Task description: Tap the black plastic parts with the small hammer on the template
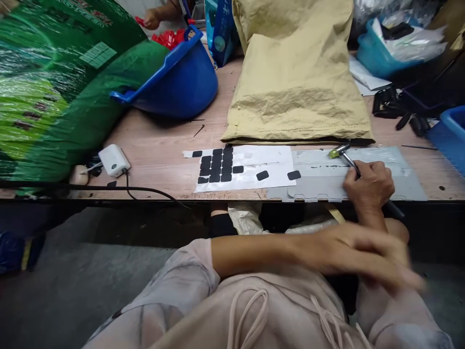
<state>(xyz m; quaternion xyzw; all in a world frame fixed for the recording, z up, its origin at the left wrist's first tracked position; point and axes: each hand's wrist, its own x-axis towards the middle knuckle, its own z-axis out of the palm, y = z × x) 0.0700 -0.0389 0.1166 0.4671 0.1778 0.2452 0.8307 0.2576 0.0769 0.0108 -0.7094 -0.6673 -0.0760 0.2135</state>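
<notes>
My right hand (369, 188) is closed around the dark handle of a small hammer (343, 151), whose metal head has a yellow-green end. The hammer is above a grey board (316, 186) at the table's front edge. My left hand (370, 254) is blurred by motion and crosses in front of my body, below my right wrist; its fingers are too smeared to read. Left of the board, partly over it, lies a white sheet (254, 182) with several black rounded pads (216, 165). One pad (294, 175) sits at the sheet's right edge.
A tan sack (298, 92) stands behind the sheet. At left are a blue basin (181, 77), green wrapped sacks (90, 97) and a white adapter (114, 160) with a cable. A teal basket (385, 58) and black parts (388, 102) lie right. Another person's hand (151, 19) holds something red.
</notes>
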